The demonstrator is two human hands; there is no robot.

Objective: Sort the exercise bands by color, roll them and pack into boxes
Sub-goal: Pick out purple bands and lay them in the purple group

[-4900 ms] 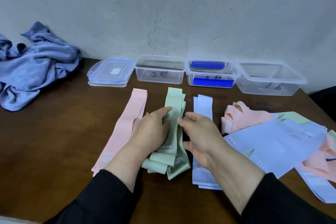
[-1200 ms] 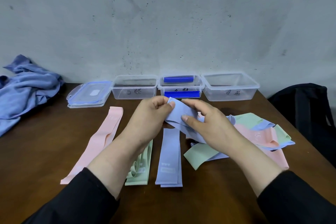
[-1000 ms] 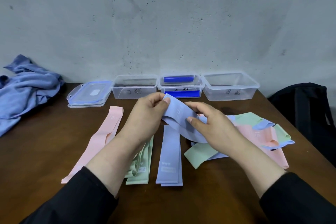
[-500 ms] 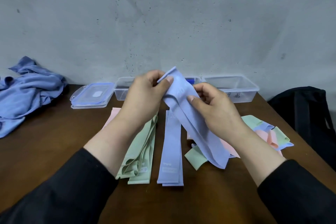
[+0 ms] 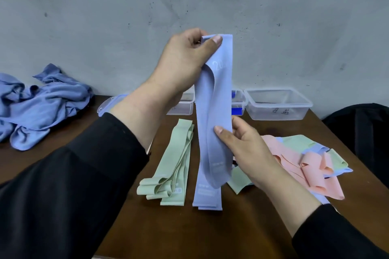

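My left hand point(image 5: 185, 59) pinches the top end of a blue exercise band point(image 5: 214, 111) and holds it up so it hangs straight down. My right hand point(image 5: 242, 145) pinches the same band lower down, thumb on its front. Under it on the table lies a flat stack of blue bands point(image 5: 207, 197). A stack of green bands point(image 5: 170, 166) lies to its left. An unsorted heap of pink, green and blue bands point(image 5: 303, 160) sits to the right. The pink stack is hidden behind my left arm.
Clear plastic boxes stand along the wall: an empty one point(image 5: 277, 104) at right, one with blue clips point(image 5: 239, 103) behind the band, another point(image 5: 183, 105) partly hidden. A lid point(image 5: 109, 105) lies left of them. Crumpled blue cloth point(image 5: 40, 101) far left, black bag point(image 5: 362, 132) far right.
Both hands lifted the blue band off the heap. My left hand rose with its top end, my right slid down it, and the band now hangs vertical.
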